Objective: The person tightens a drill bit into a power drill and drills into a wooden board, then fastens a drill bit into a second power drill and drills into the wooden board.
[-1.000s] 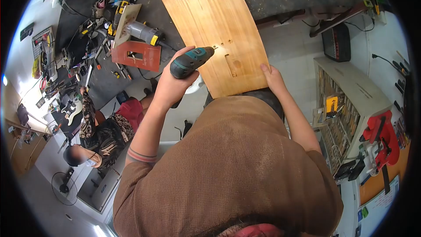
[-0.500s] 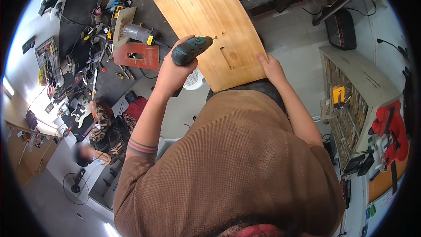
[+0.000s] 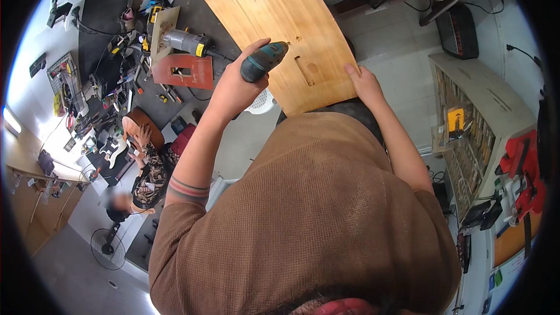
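Note:
My left hand (image 3: 233, 87) is closed around a teal and black cordless drill (image 3: 262, 61). The drill's nose reaches over a pale wooden board (image 3: 286, 11); its bit is hardly visible, so I cannot tell how deep it sits. Close to the nose, the board has a small rough hole (image 3: 298, 39) and a longer cut slot (image 3: 304, 71). My right hand (image 3: 366, 87) grips the board's right edge near the end closest to me, thumb on top and fingers hidden below.
Left of the board, a grey power tool (image 3: 186, 42) and a red plate with a rectangular opening (image 3: 184, 72) lie on the dark bench among many hand tools. Further left, a person holds an acoustic guitar (image 3: 143, 125). A shelf cabinet (image 3: 484, 99) stands at right.
The drill has tipped more upright over the board, its nose slightly higher in view. My right hand stays on the edge. The other person has shifted, and the guitar now shows.

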`<state>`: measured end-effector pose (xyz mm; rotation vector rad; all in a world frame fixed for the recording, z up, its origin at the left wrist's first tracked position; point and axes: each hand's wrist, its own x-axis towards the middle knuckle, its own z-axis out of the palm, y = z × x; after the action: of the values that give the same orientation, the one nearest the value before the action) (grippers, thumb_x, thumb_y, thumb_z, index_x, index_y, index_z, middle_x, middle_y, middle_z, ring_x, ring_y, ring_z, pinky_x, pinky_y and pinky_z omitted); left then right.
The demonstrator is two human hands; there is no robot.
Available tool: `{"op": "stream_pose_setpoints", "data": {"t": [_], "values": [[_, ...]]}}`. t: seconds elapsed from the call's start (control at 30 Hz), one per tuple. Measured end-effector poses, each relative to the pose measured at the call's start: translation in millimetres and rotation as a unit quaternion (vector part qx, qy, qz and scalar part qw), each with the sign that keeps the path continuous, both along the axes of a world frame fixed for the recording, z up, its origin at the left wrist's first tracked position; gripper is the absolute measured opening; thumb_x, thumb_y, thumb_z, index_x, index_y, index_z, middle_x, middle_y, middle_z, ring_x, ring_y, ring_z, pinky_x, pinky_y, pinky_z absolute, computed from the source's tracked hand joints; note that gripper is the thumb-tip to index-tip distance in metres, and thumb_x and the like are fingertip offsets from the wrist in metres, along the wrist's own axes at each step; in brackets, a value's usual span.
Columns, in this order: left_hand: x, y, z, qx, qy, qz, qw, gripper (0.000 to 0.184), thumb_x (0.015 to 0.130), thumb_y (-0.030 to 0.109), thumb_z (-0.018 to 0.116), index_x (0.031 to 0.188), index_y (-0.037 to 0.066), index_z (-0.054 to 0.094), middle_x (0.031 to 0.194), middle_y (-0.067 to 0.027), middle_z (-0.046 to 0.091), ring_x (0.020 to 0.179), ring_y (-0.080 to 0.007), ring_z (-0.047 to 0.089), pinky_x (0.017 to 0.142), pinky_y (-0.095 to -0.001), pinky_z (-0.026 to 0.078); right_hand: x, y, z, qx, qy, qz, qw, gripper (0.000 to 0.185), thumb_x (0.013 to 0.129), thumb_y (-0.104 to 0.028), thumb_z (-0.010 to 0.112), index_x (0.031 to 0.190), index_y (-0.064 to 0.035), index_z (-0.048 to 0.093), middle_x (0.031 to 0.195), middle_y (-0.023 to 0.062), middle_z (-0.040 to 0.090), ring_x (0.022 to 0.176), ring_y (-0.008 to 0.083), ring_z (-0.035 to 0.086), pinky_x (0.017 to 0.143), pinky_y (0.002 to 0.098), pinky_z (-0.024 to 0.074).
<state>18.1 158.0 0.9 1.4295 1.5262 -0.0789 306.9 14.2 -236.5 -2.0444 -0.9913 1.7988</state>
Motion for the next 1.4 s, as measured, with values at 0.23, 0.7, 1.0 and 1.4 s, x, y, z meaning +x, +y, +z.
{"op": "stream_pose_setpoints", "data": {"t": [0.23, 0.7, 1.0, 1.4], "values": [[-1.7, -4.6, -6.2, 0.037, -0.002, -0.012, 0.999, 0.07, 0.091, 0.001, 0.07, 0.158, 0.014, 0.059, 0.138, -0.0201, 0.076, 0.131, -0.0383, 0.073, 0.111, -0.0407, 0.055, 0.2, 1.4, 3.8, 0.005, -0.007, 0.006, 1.0, 0.08, 0.109, -0.075, 0.055, 0.117, 0.0034, 0.072, 0.111, 0.0284, 0.079, 0.108, 0.0446, 0.077, 0.095, 0.0476, 0.0581], [-5.8, -8.7, -22.9, -0.002, -0.022, 0.051, 0.998, 0.068, 0.093, -0.003, 0.07, 0.159, 0.008, 0.058, 0.132, -0.0127, 0.077, 0.119, -0.0212, 0.073, 0.109, -0.0322, 0.053, -0.7, 1.3, 1.8, -0.009, -0.026, 0.017, 0.999, 0.085, 0.107, -0.079, 0.053, 0.118, 0.003, 0.072, 0.113, 0.03, 0.079, 0.112, 0.0476, 0.076, 0.097, 0.0506, 0.058], [-2.6, -13.8, -26.3, 0.002, -0.012, 0.058, 0.998, 0.07, 0.092, -0.003, 0.069, 0.16, 0.008, 0.057, 0.134, -0.0121, 0.075, 0.119, -0.0214, 0.072, 0.109, -0.0319, 0.052, -0.9, 3.5, 4.2, -0.019, -0.039, 0.034, 0.998, 0.089, 0.106, -0.08, 0.051, 0.125, 0.0048, 0.071, 0.12, 0.033, 0.078, 0.119, 0.0501, 0.074, 0.102, 0.0536, 0.0576], [0.9, -12.6, -30.5, -0.038, -0.002, 0.081, 0.996, 0.072, 0.092, -0.003, 0.068, 0.162, 0.007, 0.055, 0.135, -0.0135, 0.075, 0.121, -0.0222, 0.071, 0.11, -0.0329, 0.052, 0.1, 6.7, 9.3, -0.035, -0.043, 0.048, 0.997, 0.093, 0.106, -0.082, 0.05, 0.129, 0.0055, 0.071, 0.122, 0.0343, 0.077, 0.121, 0.0502, 0.074, 0.104, 0.0541, 0.0577]]}}
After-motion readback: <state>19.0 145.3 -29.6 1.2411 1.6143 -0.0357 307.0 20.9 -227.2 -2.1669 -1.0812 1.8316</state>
